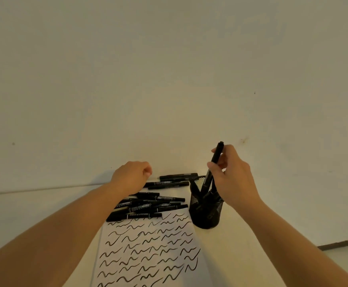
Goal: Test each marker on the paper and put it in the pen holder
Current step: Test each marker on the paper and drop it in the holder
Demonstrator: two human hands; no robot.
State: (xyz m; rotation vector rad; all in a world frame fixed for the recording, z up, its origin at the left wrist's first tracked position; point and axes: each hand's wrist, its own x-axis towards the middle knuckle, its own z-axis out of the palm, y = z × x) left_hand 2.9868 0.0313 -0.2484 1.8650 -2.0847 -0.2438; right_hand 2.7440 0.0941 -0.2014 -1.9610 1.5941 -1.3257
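A black mesh pen holder [206, 214] stands on the white table, right of a paper sheet [148, 249] covered in black wavy test strokes. My right hand [233, 179] pinches a capped black marker [215, 160] that stands nearly upright, its lower end inside the holder's rim beside other markers in there. A pile of several black markers [148, 204] lies at the paper's far edge. My left hand [131, 177] hovers over the far side of the pile with its fingers curled and nothing visible in it.
The white table [251, 245] butts against a plain wall [169, 79] directly behind the markers. The table's right edge [338, 246] runs close by, with floor beyond it.
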